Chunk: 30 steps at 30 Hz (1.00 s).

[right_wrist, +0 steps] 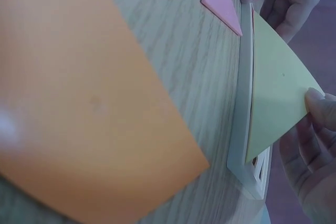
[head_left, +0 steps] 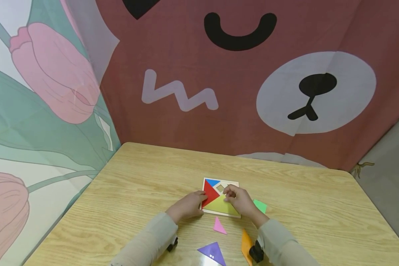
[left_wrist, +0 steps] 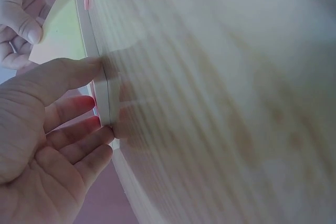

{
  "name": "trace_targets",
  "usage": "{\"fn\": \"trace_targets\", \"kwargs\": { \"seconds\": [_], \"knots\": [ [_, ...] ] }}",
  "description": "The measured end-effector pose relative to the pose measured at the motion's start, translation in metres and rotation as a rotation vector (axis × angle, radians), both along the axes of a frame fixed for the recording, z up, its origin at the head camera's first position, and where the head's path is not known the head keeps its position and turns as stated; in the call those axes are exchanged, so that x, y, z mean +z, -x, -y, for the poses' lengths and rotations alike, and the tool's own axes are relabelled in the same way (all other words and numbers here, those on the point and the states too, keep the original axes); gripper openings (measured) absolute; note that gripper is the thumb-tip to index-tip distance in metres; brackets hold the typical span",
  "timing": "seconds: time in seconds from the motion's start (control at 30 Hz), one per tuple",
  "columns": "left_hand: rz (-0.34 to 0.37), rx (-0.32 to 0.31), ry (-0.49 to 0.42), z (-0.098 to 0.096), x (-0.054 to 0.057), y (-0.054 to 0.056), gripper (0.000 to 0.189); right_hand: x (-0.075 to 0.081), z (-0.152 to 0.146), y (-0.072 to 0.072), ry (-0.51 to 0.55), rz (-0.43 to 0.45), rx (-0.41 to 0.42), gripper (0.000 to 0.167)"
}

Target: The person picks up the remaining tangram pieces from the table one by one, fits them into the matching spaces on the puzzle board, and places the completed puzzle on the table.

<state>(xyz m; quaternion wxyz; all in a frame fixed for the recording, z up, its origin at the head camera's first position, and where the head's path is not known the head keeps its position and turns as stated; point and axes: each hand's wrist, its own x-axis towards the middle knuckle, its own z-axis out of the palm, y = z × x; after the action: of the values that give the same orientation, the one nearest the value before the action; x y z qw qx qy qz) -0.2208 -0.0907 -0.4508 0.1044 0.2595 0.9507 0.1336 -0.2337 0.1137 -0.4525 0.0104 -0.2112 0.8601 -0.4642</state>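
A shallow puzzle tray [head_left: 223, 214] with a pale frame lies on the table, a red triangle [head_left: 210, 193] and a small blue triangle [head_left: 212, 182] set in it. My left hand [head_left: 187, 206] grips the tray's left side, thumb at the near edge and fingertips along the side. At the tip of a large yellow triangle [right_wrist: 278, 85], my right hand [head_left: 241, 201] pinches it between thumb and fingers. The triangle's long side rests along the tray's near rim, while its tip tilts up off the tray. A square cutout shows in the tray's far part.
Nearer me on the table [head_left: 139, 184] lie a small pink triangle [head_left: 219, 226], a purple triangle [head_left: 214, 252] and an orange piece [head_left: 246, 244], the last close to my right wrist. A green piece [head_left: 260, 205] sits right of the tray, partly behind the right hand. Printed cloth hangs behind.
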Motion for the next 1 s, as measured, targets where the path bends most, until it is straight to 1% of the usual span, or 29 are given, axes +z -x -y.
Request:
{"fn": "trace_targets", "kwargs": {
  "seconds": [0.43, 0.83, 1.0],
  "knots": [
    [-0.002, -0.007, 0.007, -0.0004, 0.0008, -0.0003, 0.051, -0.0002, 0.0015, 0.0009, -0.008, -0.003, 0.015, 0.016],
    [-0.002, -0.013, 0.005, 0.0001, 0.0032, -0.0015, 0.051, -0.0015, 0.0037, 0.0022, -0.026, -0.002, 0.012, 0.015],
    [-0.019, -0.024, -0.006, 0.0005, 0.0029, -0.002, 0.05, -0.0018, 0.0041, 0.0025, -0.027, -0.002, 0.008, 0.015]
  ]
}}
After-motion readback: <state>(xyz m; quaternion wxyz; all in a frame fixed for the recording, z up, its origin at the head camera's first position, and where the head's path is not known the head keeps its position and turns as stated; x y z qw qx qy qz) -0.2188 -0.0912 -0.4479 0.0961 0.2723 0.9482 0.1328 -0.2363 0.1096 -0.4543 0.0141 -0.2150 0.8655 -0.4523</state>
